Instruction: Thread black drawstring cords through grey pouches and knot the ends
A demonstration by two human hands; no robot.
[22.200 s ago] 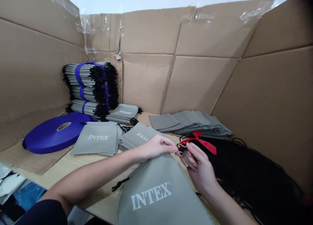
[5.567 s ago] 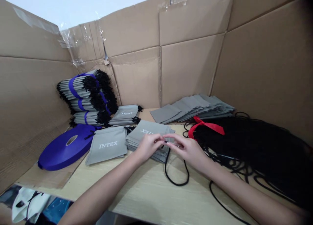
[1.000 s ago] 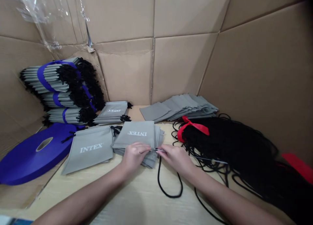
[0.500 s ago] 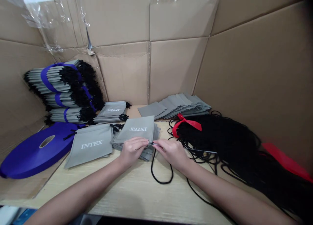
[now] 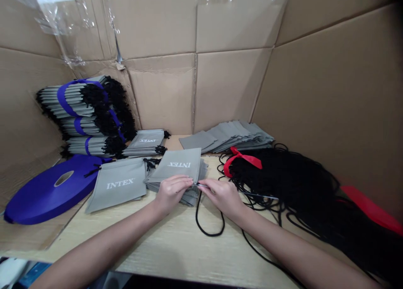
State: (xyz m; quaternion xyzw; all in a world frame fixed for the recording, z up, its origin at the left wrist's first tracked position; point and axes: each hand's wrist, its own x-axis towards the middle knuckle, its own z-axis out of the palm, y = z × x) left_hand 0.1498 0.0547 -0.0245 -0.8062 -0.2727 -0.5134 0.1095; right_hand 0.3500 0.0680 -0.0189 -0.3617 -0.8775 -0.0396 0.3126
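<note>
My left hand (image 5: 172,193) pinches the near edge of a grey pouch (image 5: 178,161) printed INTEX, which lies on a stack of similar pouches. Close beside it, my right hand (image 5: 223,195) is closed on a thin metal threading needle (image 5: 260,195), whose shaft sticks out behind the hand to the right. The fingertips of both hands almost meet at the pouch's corner. From there a black cord (image 5: 209,235) hangs in a loop onto the table. What the needle's tip does at the edge is hidden by my fingers.
A finished-looking INTEX pouch (image 5: 119,184) lies left, beside a purple ribbon roll (image 5: 47,192). Behind stand strapped pouch bundles (image 5: 78,102), a small pouch stack (image 5: 146,141) and fanned grey pouches (image 5: 226,136). Black cords (image 5: 283,171) with red ties heap at right. Cardboard walls (image 5: 231,83) surround the table.
The view has shifted slightly, so things sit a little further right. Both hands keep their grip at the pouch's edge, with hardly any movement.
</note>
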